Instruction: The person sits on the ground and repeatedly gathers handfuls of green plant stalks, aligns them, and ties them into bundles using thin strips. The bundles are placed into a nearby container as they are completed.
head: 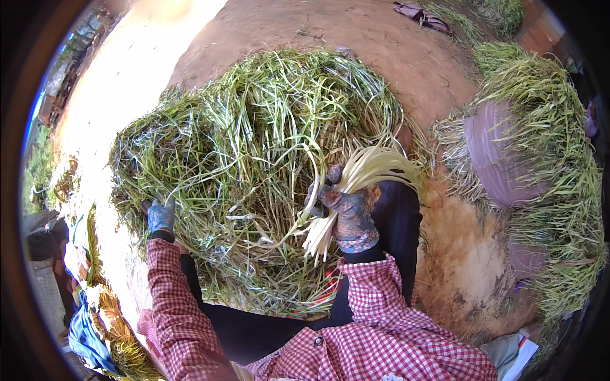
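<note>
My right hand (350, 209), in a dark patterned glove, is closed around a bunch of pale, yellowish-white plant stalks (376, 169). Their cut-looking ends point down towards me, and the other ends bend over my right knee. A longer stalk (300, 221) with green leaves crosses by the fingers of that hand. Before me spreads a big heap of long, grass-like green leaves and stems (267, 128). At its left edge is my left hand (162, 218), in a blue patterned glove. Its fingertips are partly hidden by the leaves, so its grip does not show.
On the right lie large bundles of green leafy plants (557, 190), one wrapped in a purplish sheet (498, 152). Bare earth ground (429, 66) surrounds the heap. A blue cloth (88, 333) lies at lower left, and a dark striped cloth (421, 15) at the top right.
</note>
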The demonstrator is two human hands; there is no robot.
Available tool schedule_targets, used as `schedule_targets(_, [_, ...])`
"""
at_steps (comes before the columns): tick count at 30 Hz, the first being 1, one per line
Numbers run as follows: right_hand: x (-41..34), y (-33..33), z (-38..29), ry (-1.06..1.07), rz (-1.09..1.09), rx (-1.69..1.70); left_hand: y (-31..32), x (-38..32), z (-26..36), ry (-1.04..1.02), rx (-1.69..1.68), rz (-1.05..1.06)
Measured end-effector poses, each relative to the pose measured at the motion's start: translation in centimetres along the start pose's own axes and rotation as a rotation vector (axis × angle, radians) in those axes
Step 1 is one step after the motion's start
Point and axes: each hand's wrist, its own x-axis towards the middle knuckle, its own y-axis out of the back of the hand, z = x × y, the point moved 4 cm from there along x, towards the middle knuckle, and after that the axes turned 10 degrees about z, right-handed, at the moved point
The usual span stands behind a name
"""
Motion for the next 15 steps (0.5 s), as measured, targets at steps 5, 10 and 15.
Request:
schedule_targets(5, [-0.1,0.0,2.3,-0.010,0.172,-0.417,5.7,-18.6,16.1,-0.119,-1.655,-0.596])
schedule_targets(10, [-0.3,-0.3,1.8,0.025,0.246,-0.687,8.0,-25.2,21.6,0.075,-1.751,-0.583])
schedule_targets(15, [-0.2,0.5,2.2,-0.051,0.284,-0.671,7.0,-25.8,21.5,0.289,-1.815,-0.654])
